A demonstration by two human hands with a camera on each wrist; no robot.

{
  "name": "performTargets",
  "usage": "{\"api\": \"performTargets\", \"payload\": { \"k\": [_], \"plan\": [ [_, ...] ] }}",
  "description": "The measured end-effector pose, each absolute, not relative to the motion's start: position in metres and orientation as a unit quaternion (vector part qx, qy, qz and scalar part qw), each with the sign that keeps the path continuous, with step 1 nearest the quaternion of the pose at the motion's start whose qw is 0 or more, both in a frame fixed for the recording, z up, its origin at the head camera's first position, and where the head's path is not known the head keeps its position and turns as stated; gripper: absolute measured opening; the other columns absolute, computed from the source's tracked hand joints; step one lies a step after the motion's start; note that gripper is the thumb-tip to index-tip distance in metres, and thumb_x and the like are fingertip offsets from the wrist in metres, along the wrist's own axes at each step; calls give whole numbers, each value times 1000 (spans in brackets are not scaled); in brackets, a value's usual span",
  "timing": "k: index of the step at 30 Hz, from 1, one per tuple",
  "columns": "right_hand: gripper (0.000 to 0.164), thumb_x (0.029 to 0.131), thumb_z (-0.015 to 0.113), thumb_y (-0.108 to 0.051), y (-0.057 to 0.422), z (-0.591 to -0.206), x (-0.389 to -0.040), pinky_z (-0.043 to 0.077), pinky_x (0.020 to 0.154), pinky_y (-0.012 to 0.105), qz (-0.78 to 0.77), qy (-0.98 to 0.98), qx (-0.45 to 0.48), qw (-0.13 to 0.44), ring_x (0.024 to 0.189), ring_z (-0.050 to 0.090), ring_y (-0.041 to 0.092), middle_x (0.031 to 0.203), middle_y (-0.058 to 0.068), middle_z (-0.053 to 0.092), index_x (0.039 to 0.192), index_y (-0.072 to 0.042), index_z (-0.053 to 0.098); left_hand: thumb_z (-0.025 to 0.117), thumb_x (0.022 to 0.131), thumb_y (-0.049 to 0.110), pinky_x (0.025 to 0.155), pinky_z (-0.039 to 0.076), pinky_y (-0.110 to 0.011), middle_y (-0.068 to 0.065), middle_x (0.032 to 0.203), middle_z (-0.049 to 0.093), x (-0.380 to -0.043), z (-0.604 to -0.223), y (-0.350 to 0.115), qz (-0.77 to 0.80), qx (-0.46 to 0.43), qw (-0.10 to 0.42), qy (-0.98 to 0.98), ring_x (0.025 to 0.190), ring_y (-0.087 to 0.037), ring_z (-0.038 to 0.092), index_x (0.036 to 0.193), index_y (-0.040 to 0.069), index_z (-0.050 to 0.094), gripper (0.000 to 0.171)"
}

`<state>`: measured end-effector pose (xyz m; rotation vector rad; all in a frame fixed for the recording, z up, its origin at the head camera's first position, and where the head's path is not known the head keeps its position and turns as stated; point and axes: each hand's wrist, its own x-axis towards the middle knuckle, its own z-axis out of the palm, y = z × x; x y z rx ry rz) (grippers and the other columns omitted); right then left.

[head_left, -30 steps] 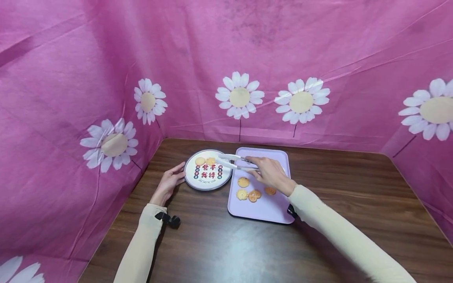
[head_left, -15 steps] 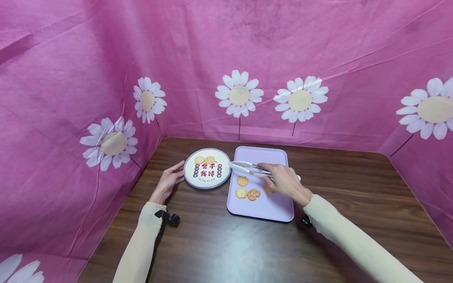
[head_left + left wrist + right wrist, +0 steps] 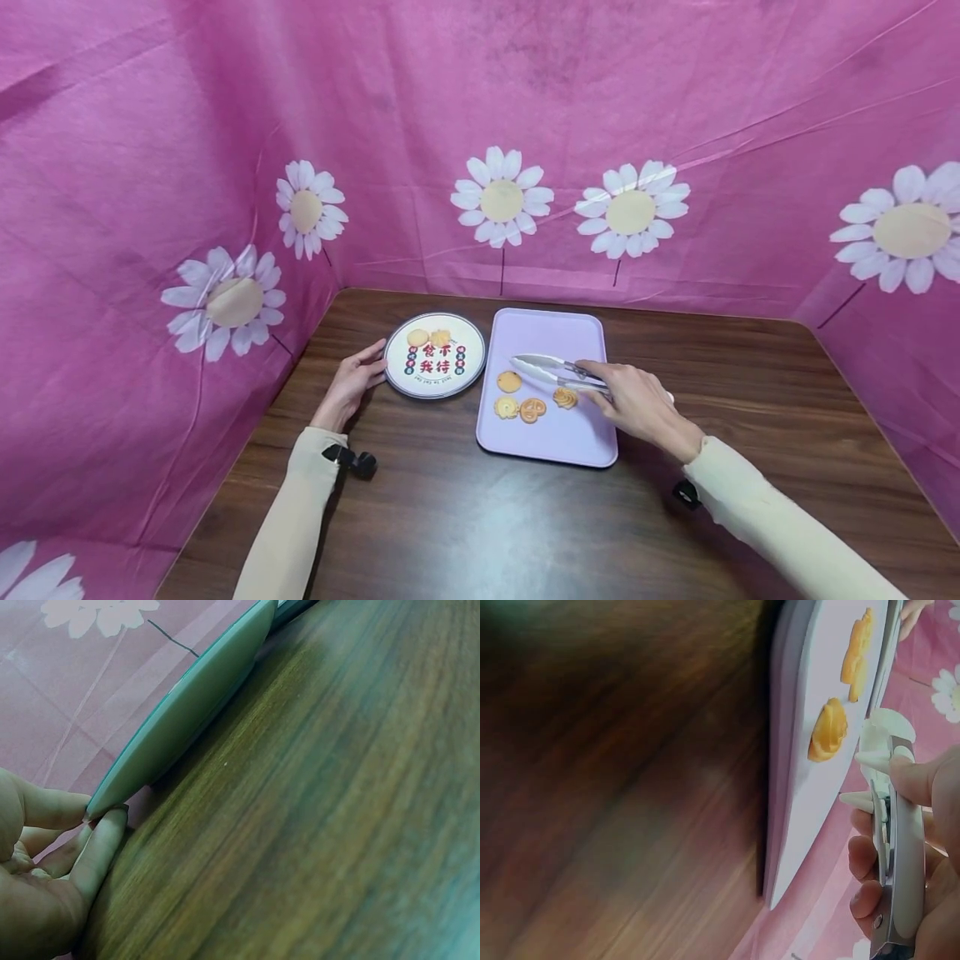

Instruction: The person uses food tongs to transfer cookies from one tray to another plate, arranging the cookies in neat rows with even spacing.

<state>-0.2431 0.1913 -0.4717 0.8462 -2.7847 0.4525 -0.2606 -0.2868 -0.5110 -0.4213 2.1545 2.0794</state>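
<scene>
My left hand (image 3: 347,390) pinches the near-left rim of a round white plate (image 3: 397,357) printed with red characters; in the left wrist view its fingers meet the plate's edge and underside. Two pale cookies (image 3: 417,337) lie at the plate's far side. With my right hand (image 3: 637,402) I grip a pair of tongs (image 3: 542,361) above the lilac tray (image 3: 528,329). The tongs' white tips are spread, nothing between them. Under them on the tray are a round cookie (image 3: 509,382), a ring-shaped cookie (image 3: 506,407), a pretzel-shaped cookie (image 3: 532,410) and a swirled cookie (image 3: 829,731).
Plate and tray stand side by side on a dark wooden table (image 3: 450,517), toward its back left. A pink cloth with daisies (image 3: 420,125) hangs behind and along the left side. Both wrists carry a black strap mount (image 3: 352,461).
My right hand has drawn the tongs from over the plate back to the right, over the tray, uncovering the swirled cookie. The left hand stays at the plate's rim.
</scene>
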Motion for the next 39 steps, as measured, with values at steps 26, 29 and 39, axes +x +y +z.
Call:
{"api": "performTargets", "payload": {
  "k": [26, 29, 39],
  "plan": [
    [53, 90, 81, -30, 236, -464, -202, 44, 50, 32, 130, -949, 269, 101, 70, 56, 13, 104, 13, 79, 137, -12, 66, 54, 106, 3, 80, 54, -8, -19, 168, 35, -262, -512, -289, 696, -138, 62, 702, 106, 5, 58, 161, 10, 37, 57],
    [54, 89, 82, -31, 238, -463, -199, 44, 49, 33, 125, -949, 269, 105, 69, 57, 13, 101, 12, 79, 137, -12, 67, 54, 106, 3, 80, 54, -8, -19, 168, 36, -262, -512, -290, 695, -137, 62, 703, 104, 5, 58, 161, 10, 37, 58],
    [53, 86, 85, -34, 244, -458, -189, 50, 50, 39, 123, -948, 270, 116, 72, 65, 15, 99, 9, 79, 132, -12, 69, 54, 106, 3, 80, 54, -9, -18, 168, 36, -262, -511, -289, 694, -140, 62, 703, 103, 5, 59, 160, 10, 38, 57]
  ]
}}
